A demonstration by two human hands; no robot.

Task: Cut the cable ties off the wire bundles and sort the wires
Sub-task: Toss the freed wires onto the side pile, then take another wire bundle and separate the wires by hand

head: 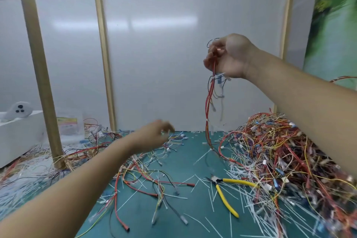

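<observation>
My right hand (229,55) is raised high and grips the top of a red wire bundle (208,102) that hangs down to the green mat (195,162), white cable ties still around it. My left hand (154,135) reaches out low over the far middle of the mat, blurred, its fingers loosely curled above scattered wires; whether it holds anything cannot be told. Yellow-handled cutters (225,191) lie on the mat in front of the right pile. A big tangled pile of wire bundles (286,160) fills the right side. Loose wires (146,176) lie spread in the middle.
Cut white cable ties (204,181) litter the mat and the floor at left. A wooden frame post (40,75) stands at left, another post (105,60) behind. A white box (19,135) sits far left. A white wall panel closes the back.
</observation>
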